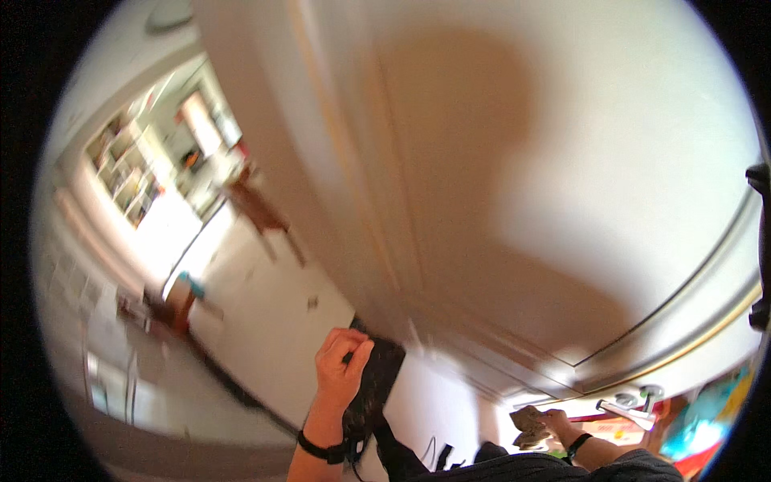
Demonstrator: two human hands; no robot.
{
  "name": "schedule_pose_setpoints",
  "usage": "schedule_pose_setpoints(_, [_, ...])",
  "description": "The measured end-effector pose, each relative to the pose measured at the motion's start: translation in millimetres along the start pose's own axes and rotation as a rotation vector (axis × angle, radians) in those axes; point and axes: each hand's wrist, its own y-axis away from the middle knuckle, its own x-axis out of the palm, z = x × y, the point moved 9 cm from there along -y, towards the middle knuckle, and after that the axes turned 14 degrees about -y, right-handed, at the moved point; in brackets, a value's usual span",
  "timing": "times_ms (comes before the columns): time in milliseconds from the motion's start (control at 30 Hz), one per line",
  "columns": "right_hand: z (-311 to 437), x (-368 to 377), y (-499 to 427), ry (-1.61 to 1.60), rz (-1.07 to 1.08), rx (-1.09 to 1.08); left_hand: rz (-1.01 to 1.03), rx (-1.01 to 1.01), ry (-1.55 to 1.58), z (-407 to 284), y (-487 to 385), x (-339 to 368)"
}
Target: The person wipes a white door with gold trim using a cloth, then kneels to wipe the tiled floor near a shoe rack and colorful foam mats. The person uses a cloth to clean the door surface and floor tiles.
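Observation:
A large white door with panel moulding (602, 205) fills the upper right, with a broad shadow across it. My right hand (555, 422) grips a crumpled brown cloth (527, 429) low by the door's edge. A metal lever handle (629, 416) is fixed to the door just right of that hand. My left hand (342, 364) has curled fingers, with the thumb bent over toward them. Right behind it is a dark, flat, rectangular surface (385, 361). Whether the left hand holds anything dark cannot be made out.
Beyond the door a pale floor (283, 325) leads to a brown wooden chair or stool (259, 208), blurred. Another brown piece of furniture (179, 304) stands at left. Farther off are white shelves (123, 172) with things on them. Brightly coloured items (699, 431) are at lower right.

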Motion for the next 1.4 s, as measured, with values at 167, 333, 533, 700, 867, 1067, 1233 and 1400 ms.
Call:
schedule_pose_setpoints(167, [89,22,60,-0.839,-0.525,0.341,0.074,0.419,0.005,-9,-111,-37])
schedule_pose_setpoints(333, [95,93,83,-0.842,-0.741,0.02,0.06,0.891,0.067,-56,-172,-25])
schedule_pose_setpoints(533, [112,176,100,-1.278,-0.928,0.185,0.06,1.23,0.006,-87,-188,-25])
schedule_pose_setpoints(700, [168,193,112,-1.874,-1.138,0.216,0.075,1.395,0.006,-75,-174,14])
schedule_pose_setpoints(867, [205,215,88,-1.998,-1.332,0.054,-0.017,1.581,0.014,-87,-158,-7])
schedule_pose_setpoints(1067, [279,239,91,-2.302,-1.439,-0.249,-0.038,1.716,0.09,-101,-115,-1])
schedule_pose_setpoints(1233, [359,204,74,-2.242,-1.269,-0.638,0.028,1.744,0.115,-99,-88,13])
schedule_pose_setpoints(1400, [392,177,63,-1.645,-1.405,-0.715,0.173,1.81,0.082,-85,-40,53])
